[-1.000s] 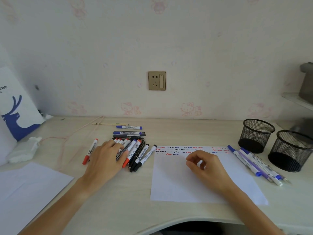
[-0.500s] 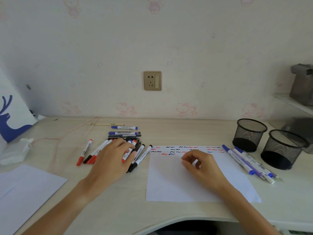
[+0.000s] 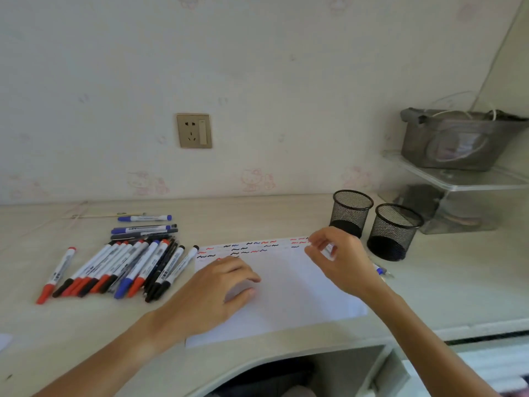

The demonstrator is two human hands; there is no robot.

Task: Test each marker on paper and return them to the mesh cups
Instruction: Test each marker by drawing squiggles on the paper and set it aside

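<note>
A white paper with red, blue and black squiggles along its top lies mid-desk. My left hand rests on its left part, fingers relaxed, holding nothing. My right hand is at the paper's top right corner, fingers curled round a white marker barrel. A blue marker tip pokes out behind that hand. Two black mesh cups stand just beyond, the left cup and the right cup. A pile of red, blue and black markers lies left of the paper.
Three more markers and a thin wooden stick lie behind the pile. A clear shelf with a grey bag stands at the right. A wall socket faces me. The desk front edge curves inward below the paper.
My left hand has left the marker pile and come to rest on the paper. My right hand has moved right to the markers beside the cups and gripped there. The view has turned right.
</note>
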